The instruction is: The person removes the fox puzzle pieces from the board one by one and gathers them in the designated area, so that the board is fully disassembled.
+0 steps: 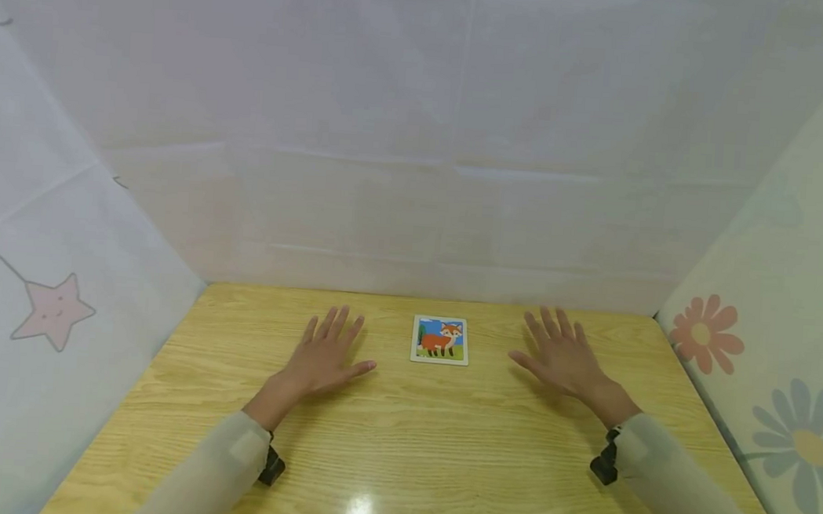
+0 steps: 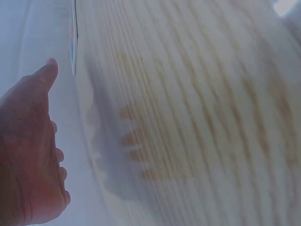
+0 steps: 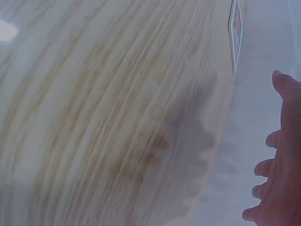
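Note:
A square picture puzzle of a fox [image 1: 440, 340], with a pale border, lies flat near the far edge of the wooden table [image 1: 435, 447]. To its left is my left hand [image 1: 322, 360], fingers spread and thumb toward the puzzle, holding nothing. My right hand [image 1: 564, 361] is spread likewise on the other side, apart from the puzzle. Both wrist views show a gap between the palm and the tabletop, with a shadow below. The puzzle's edge [image 2: 73, 37] shows at the top of the left wrist view, and the same puzzle [image 3: 235, 35] appears in the right wrist view.
A pale cloth wall [image 1: 414, 210] rises behind the table. The left cloth side carries a pink star [image 1: 54, 310]; the right one has a red flower [image 1: 704, 335] and a blue-grey flower [image 1: 806, 446]. Dark wrist cameras [image 1: 272, 466] sit under both sleeves.

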Available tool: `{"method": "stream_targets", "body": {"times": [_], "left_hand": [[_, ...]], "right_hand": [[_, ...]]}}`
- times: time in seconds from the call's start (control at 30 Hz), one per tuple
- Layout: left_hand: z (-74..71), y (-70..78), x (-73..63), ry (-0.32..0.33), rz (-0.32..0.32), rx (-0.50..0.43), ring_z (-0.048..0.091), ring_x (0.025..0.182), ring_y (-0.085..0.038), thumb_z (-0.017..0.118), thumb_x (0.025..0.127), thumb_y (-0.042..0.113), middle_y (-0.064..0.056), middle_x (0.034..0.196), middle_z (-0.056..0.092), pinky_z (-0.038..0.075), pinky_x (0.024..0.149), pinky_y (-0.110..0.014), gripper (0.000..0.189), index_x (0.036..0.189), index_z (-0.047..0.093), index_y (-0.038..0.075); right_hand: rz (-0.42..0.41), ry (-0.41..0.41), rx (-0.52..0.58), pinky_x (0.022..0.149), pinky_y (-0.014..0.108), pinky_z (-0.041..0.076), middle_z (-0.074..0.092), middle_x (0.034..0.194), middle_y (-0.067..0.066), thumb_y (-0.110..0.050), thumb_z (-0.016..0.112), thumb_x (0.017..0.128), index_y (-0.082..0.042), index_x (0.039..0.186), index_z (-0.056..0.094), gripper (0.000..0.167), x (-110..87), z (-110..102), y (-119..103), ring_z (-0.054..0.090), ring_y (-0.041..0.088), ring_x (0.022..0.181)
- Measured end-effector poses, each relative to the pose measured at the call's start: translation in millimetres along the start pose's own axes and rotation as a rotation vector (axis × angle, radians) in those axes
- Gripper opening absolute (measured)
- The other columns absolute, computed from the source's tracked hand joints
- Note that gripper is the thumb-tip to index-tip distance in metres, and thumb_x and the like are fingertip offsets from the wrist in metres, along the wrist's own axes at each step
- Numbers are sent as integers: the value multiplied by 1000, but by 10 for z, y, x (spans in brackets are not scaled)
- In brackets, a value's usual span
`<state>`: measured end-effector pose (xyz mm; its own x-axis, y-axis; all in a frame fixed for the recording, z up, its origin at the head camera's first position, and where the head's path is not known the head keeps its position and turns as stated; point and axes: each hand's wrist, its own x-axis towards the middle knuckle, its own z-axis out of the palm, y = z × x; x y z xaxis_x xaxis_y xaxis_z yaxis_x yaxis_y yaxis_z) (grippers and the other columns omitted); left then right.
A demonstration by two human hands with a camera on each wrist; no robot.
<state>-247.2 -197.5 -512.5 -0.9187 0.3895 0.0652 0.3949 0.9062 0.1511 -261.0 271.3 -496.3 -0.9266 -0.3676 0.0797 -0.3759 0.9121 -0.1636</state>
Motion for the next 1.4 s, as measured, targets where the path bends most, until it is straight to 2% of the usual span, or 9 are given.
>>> {"method": "stream_targets", "body": {"times": [0.33, 0.63, 0.87, 1.0, 1.2, 1.4], "left_hand": [[48, 172, 102, 1, 87, -32, 13, 160, -49, 52, 101, 71, -27, 174, 16, 12, 125, -72, 95, 168, 29, 7], [166, 289, 200, -40, 106, -19, 10, 163, -44, 48, 101, 75, -23, 176, 11, 8, 128, -68, 97, 171, 22, 13], [151, 460, 218, -81, 124, -14, 11, 163, -41, 49, 101, 73, -22, 176, 12, 12, 128, -66, 95, 170, 24, 13], [173, 528, 227, -105, 133, -14, 9, 163, -41, 48, 102, 72, -20, 177, 8, 10, 129, -65, 94, 170, 24, 12], [187, 622, 268, -108, 182, -24, 11, 163, -42, 46, 102, 73, -22, 176, 12, 12, 129, -64, 94, 170, 25, 11], [253, 674, 308, -121, 220, 1, 9, 163, -41, 40, 102, 77, -21, 176, 11, 11, 130, -62, 96, 171, 21, 13]], "right_hand": [[-41, 17, 23, 121, 76, 17, 20, 172, 29, -62, 52, 106, -6, 168, 27, 88, 120, 51, -167, 15, 55, 158], [-73, 15, 39, 122, 74, 20, 22, 172, 28, -60, 53, 106, -6, 169, 25, 87, 250, 105, -289, 18, 54, 158], [-109, 5, 94, 125, 70, 20, 21, 172, 28, -57, 52, 107, -4, 169, 23, 86, 341, 146, -345, 17, 52, 159], [-136, 4, 139, 127, 65, 19, 23, 171, 28, -55, 53, 108, -2, 168, 24, 86, 404, 158, -378, 17, 50, 159], [-154, -4, 222, 128, 63, 17, 25, 171, 27, -51, 55, 108, -2, 168, 25, 83, 503, 197, -444, 17, 48, 160], [-190, -20, 349, 125, 67, 24, 26, 172, 24, -45, 62, 107, -6, 169, 25, 82, 587, 229, -526, 21, 45, 159]]}}
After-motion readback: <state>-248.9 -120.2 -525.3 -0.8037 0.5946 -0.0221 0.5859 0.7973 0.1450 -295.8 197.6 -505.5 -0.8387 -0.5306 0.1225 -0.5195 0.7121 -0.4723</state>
